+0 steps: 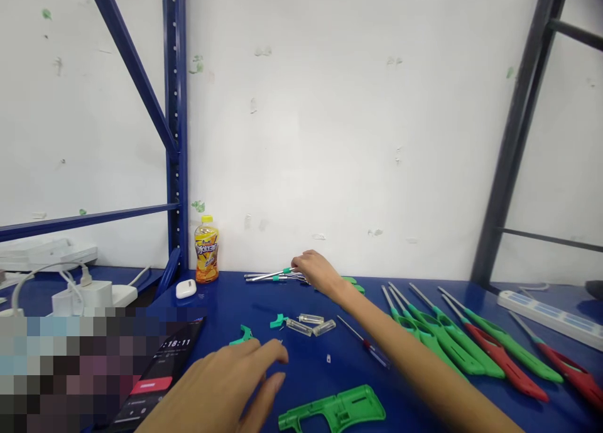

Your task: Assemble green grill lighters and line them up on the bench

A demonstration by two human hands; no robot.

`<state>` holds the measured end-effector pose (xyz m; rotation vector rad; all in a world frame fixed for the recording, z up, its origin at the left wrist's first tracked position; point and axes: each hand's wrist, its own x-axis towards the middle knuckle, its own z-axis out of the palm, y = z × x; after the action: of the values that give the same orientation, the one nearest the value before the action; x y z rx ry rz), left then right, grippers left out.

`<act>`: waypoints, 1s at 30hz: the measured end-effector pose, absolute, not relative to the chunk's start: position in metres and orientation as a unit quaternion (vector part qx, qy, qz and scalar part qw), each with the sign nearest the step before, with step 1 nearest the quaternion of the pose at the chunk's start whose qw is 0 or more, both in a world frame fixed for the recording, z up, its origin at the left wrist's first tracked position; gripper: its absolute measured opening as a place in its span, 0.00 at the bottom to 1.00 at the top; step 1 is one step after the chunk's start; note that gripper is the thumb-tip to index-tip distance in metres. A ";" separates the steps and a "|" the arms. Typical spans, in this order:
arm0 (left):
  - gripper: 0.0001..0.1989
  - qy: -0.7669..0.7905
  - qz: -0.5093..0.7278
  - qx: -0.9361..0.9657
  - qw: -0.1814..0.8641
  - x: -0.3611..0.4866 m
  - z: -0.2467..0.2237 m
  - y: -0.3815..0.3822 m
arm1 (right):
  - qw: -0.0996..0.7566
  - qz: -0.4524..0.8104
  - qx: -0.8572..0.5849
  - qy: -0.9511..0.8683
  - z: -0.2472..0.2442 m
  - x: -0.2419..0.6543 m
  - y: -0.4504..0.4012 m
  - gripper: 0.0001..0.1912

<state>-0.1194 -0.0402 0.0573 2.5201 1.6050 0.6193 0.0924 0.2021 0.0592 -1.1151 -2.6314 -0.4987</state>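
Nearest you, at the bottom edge of the view, a green plastic handle-shaped half shell (360, 408) lies on the dark blue tabletop (301, 370). To its left, your left hand (230, 383) is over the table, fingers loosely bent and apart, gripping nothing visible. Further left is a black phone with a lit screen (164, 373).

Beyond these, a tiny pale part (328, 359) sits near a thin screwdriver with a red-and-clear handle (374, 351), which lies just left of your right forearm. Past them are three clear plastic cartridges (299, 327), with small teal plastic pieces (242, 335) to their left. To the right, long-nosed tools with green or red plastic handles (522, 351) are fanned out.

At the far edge, your right hand (316, 271) pinches the end of a slim silver metal rod with a teal collar (266, 276); similar rods lie just beside it. A yellow-capped orange drink bottle (207, 251) stands farther left, before the white wall (306, 137).
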 end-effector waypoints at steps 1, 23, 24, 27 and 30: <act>0.17 0.511 0.208 0.834 0.031 -0.115 0.060 -0.041 | 0.142 -0.179 -0.371 -0.900 0.066 0.100 0.194 0.15; 0.20 0.365 0.278 0.883 -0.097 -0.074 0.055 -0.042 | 0.495 -0.156 -0.211 -0.828 0.054 0.159 -0.020 0.09; 0.19 0.371 0.285 0.879 -0.091 -0.073 0.056 -0.043 | 0.495 -0.148 -0.208 -0.831 0.054 0.157 -0.019 0.09; 0.14 0.402 0.296 0.865 -0.052 -0.067 0.057 -0.041 | 0.491 -0.133 -0.206 -0.836 0.055 0.154 -0.022 0.09; 0.11 0.411 0.298 0.862 -0.009 -0.064 0.058 -0.037 | 0.482 -0.111 -0.219 -0.841 0.055 0.152 -0.027 0.10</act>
<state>-0.0639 -0.0366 0.0575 2.7227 1.2984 0.9420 0.1523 -0.0266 0.0553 -0.5339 -2.0513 -0.2698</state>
